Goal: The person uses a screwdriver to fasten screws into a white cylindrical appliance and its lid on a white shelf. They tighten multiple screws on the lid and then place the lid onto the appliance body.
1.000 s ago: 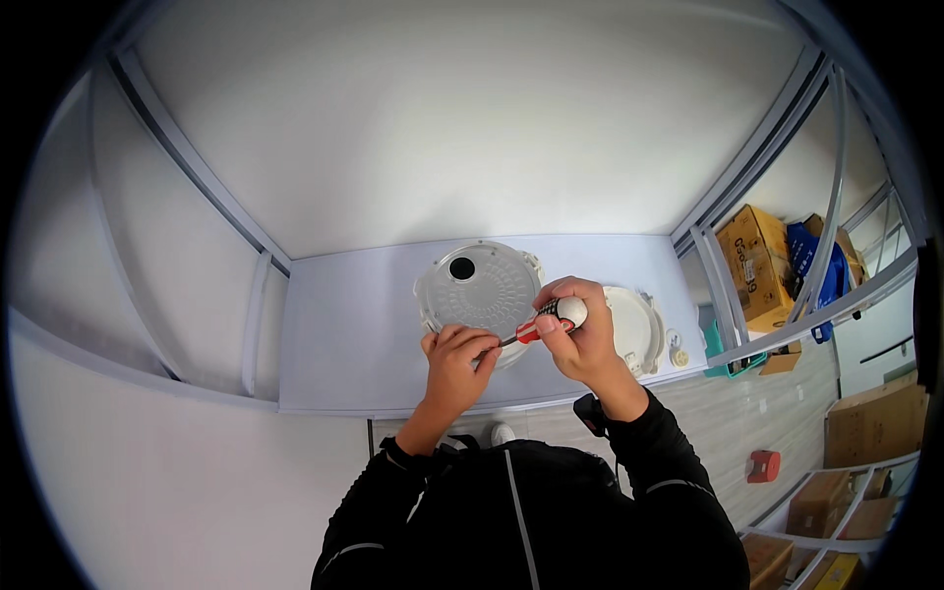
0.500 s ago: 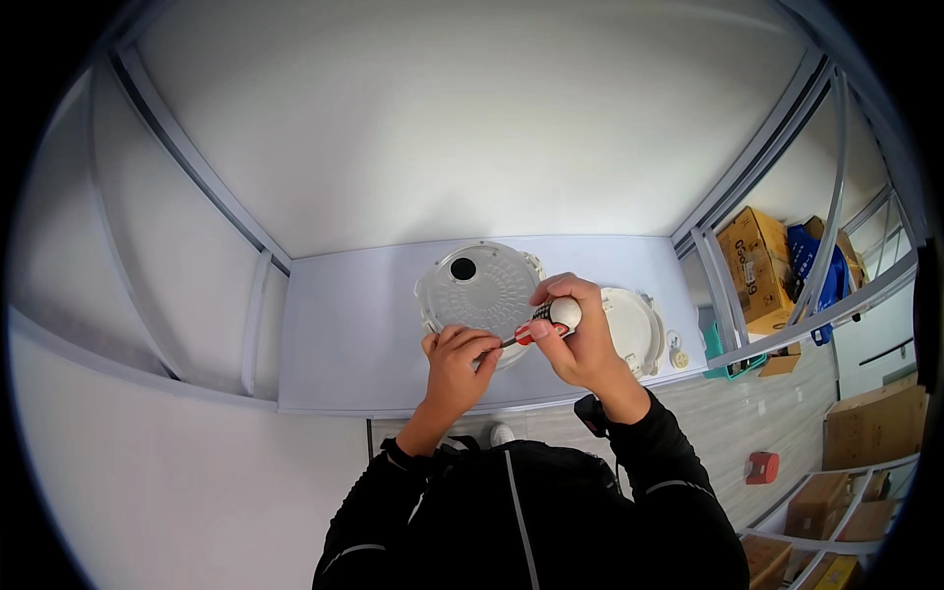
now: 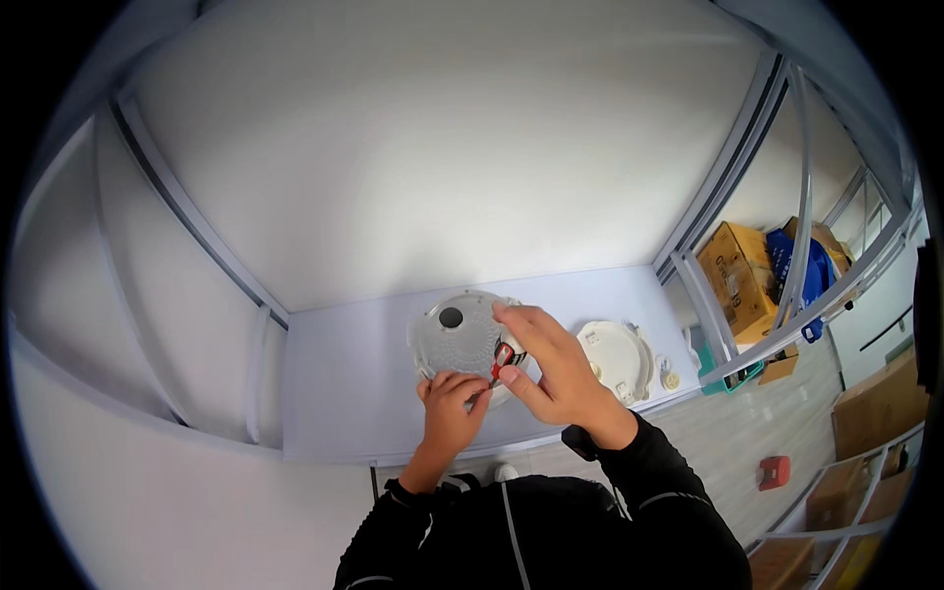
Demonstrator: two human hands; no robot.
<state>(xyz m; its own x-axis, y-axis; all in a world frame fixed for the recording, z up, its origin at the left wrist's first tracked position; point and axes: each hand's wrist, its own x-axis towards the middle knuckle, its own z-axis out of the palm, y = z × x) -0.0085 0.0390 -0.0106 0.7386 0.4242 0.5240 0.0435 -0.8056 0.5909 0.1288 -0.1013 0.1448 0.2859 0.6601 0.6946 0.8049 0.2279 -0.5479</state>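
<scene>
A round, whitish, translucent cover (image 3: 457, 349) with a dark oval spot lies on the table. Over its right near edge stands a red and black screwdriver (image 3: 504, 355) with a pale rounded end. My right hand (image 3: 565, 379) is at the handle, the thumb against its side and the fingers stretched loosely past its end. My left hand (image 3: 452, 405) is closed at the cover's near rim, its fingertips pinching around the screwdriver's thin shaft. The screwdriver's tip is hidden by the fingers.
A shallow white round housing (image 3: 619, 359) lies to the right on the pale table (image 3: 339, 374), with small round parts (image 3: 671, 379) beside it. Cardboard boxes (image 3: 737, 280), a teal bin (image 3: 733, 379) and a red stool (image 3: 774, 472) are beyond the frame's right posts.
My right hand has loosened from a wrapped grip, its fingers now stretched out over the handle. The left hand keeps its pinch. The whole view has shifted and tilted slightly.
</scene>
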